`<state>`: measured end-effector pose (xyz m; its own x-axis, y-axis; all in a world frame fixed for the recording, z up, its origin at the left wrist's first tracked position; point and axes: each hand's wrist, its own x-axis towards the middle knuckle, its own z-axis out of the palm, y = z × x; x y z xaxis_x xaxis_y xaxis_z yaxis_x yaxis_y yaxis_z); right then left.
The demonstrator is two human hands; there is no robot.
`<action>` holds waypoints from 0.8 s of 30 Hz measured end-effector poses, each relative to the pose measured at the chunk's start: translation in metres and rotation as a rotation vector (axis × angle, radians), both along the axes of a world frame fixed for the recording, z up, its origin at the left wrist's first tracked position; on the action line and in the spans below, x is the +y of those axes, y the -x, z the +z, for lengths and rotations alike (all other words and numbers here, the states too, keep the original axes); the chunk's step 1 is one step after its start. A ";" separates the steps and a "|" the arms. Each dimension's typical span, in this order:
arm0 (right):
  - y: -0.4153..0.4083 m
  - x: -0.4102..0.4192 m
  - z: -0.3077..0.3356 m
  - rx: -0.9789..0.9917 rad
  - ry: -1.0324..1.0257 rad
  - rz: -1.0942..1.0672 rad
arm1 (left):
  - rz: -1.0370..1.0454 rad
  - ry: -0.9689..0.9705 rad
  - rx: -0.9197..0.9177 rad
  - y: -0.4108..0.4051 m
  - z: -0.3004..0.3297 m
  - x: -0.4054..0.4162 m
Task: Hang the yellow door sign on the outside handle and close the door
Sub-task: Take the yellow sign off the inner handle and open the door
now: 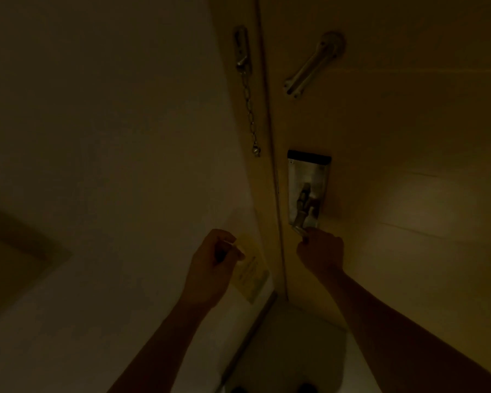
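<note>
We stand in a dim room facing a wooden door (394,123) on the right and a pale wall (111,137) on the left. A security chain (248,106) hangs from its plate on the door frame, with a slide bar (309,66) fixed to the door opposite. Lower down sits the lock plate (309,177) with its lever handle (302,211). Our right hand (321,251) reaches forward, fingers closed around the near end of the handle. Our left hand (210,265) is raised near the wall, fingers curled and pinching the yellow door sign (250,273), which hangs just beside the door frame's left edge.
</note>
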<state>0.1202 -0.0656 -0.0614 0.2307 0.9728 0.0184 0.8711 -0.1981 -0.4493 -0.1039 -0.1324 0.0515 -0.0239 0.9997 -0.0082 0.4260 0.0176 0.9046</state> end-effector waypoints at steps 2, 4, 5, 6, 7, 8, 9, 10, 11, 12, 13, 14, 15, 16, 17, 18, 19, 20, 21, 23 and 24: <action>0.002 -0.007 -0.001 0.003 -0.007 0.011 | 0.004 -0.011 -0.020 0.009 0.002 -0.004; 0.006 -0.018 0.000 -0.004 0.002 0.029 | 0.022 -0.020 -0.031 0.019 0.004 -0.009; 0.007 -0.022 -0.001 -0.005 0.010 0.031 | 0.029 -0.025 -0.041 0.022 0.004 -0.009; 0.010 -0.029 0.000 -0.007 0.015 0.032 | 0.031 -0.031 -0.061 0.027 0.005 -0.013; 0.014 -0.036 -0.001 -0.008 0.011 0.031 | 0.028 -0.035 -0.083 0.033 0.007 -0.017; 0.018 -0.044 0.000 0.000 0.009 0.024 | 0.016 -0.041 -0.115 0.037 0.007 -0.021; 0.022 -0.053 0.000 0.012 0.005 0.015 | 0.002 -0.048 -0.141 0.043 0.009 -0.025; 0.024 -0.060 0.000 0.029 0.008 0.007 | -0.001 -0.051 -0.169 0.045 0.009 -0.028; 0.030 -0.071 0.000 0.041 0.006 -0.007 | -0.003 -0.053 -0.188 0.052 0.012 -0.035; 0.036 -0.082 0.001 0.048 -0.001 -0.026 | -0.006 -0.059 -0.200 0.058 0.012 -0.041; 0.040 -0.092 0.002 0.052 -0.006 -0.048 | -0.011 -0.061 -0.206 0.063 0.012 -0.047; 0.045 -0.105 0.002 0.046 -0.002 -0.069 | -0.017 -0.061 -0.205 0.069 0.011 -0.053; 0.048 -0.114 0.001 0.036 0.011 -0.085 | -0.023 -0.057 -0.199 0.073 0.010 -0.057; 0.056 -0.129 0.001 0.014 0.022 -0.108 | -0.045 -0.059 -0.194 0.081 0.009 -0.064; 0.061 -0.140 0.001 0.003 0.022 -0.133 | -0.066 -0.071 -0.188 0.086 0.007 -0.069; 0.066 -0.154 0.000 -0.001 0.011 -0.161 | -0.091 -0.084 -0.178 0.092 0.006 -0.074; 0.073 -0.170 0.000 -0.002 0.001 -0.188 | -0.112 -0.094 -0.168 0.099 0.004 -0.080; 0.079 -0.186 0.001 -0.008 0.002 -0.213 | -0.128 -0.095 -0.164 0.105 0.003 -0.088; 0.083 -0.203 0.002 -0.025 0.006 -0.229 | -0.134 -0.087 -0.171 0.111 0.001 -0.096; 0.089 -0.241 0.001 -0.039 0.012 -0.263 | -0.146 -0.036 -0.212 0.118 -0.002 -0.117; 0.091 -0.260 0.000 -0.042 0.001 -0.275 | -0.158 -0.006 -0.230 0.120 -0.004 -0.127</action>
<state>0.0296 -0.3259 -0.0615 0.4849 0.8740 0.0321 0.8024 -0.4300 -0.4139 -0.2242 -0.2596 0.0479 0.1338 0.9910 0.0101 0.2064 -0.0379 0.9777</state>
